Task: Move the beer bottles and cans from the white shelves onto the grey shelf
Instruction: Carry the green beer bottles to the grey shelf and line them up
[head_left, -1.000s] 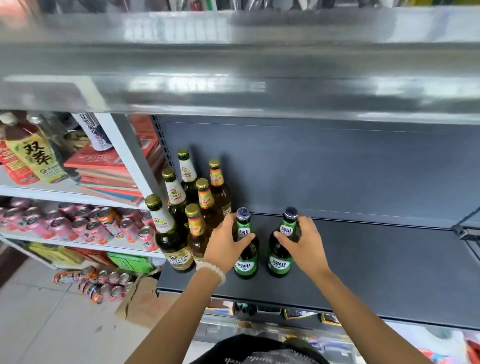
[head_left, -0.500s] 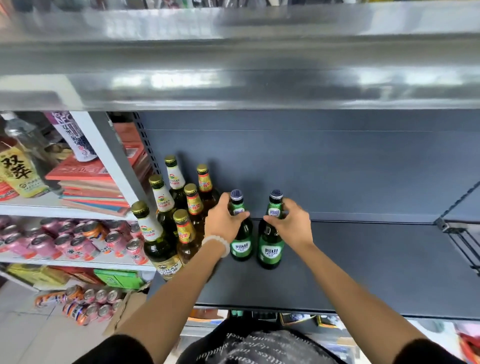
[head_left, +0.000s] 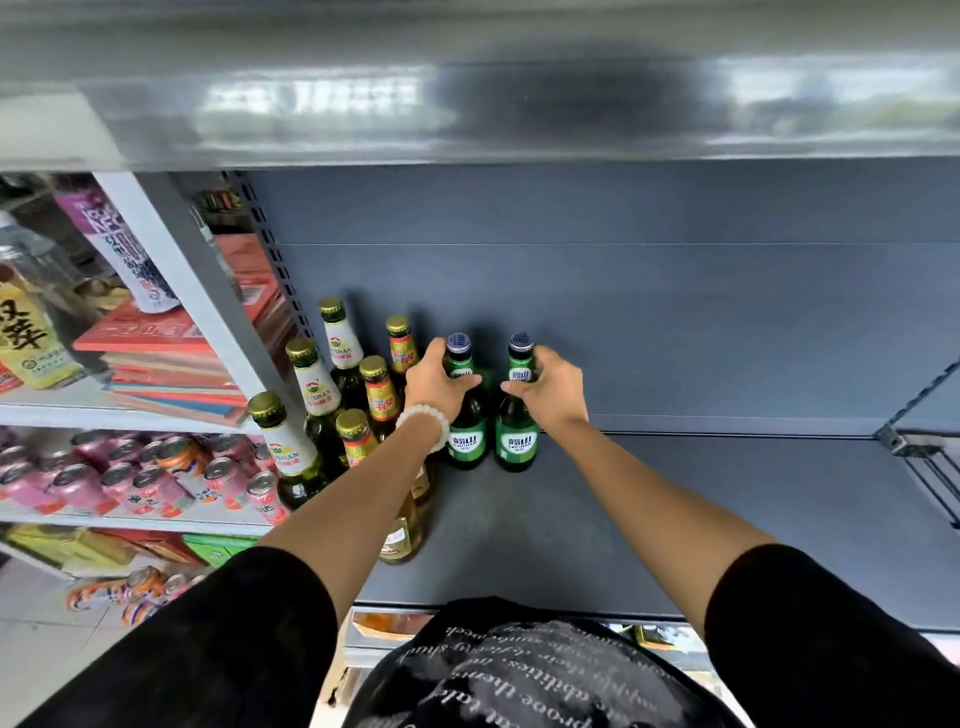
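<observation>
Two green beer bottles stand upright side by side on the grey shelf (head_left: 701, 525), near its back panel. My left hand (head_left: 434, 382) grips the neck of the left green bottle (head_left: 466, 434). My right hand (head_left: 553, 387) grips the neck of the right green bottle (head_left: 517, 441). Both bottles rest on the shelf board. Just left of them stands a cluster of several gold-capped beer bottles (head_left: 317, 384), some partly hidden behind my left forearm.
White shelves (head_left: 130, 410) at the left hold stacked red boxes (head_left: 171, 364), tall drink bottles and rows of pink cans (head_left: 119, 478). A grey shelf board (head_left: 467, 93) overhangs close above. More cans lie on the floor at lower left. A wire bracket (head_left: 924, 452) juts at right.
Both hands have pushed the two green bottles further back on the grey shelf, toward the rear panel. I have leaned in closer under the upper board.
</observation>
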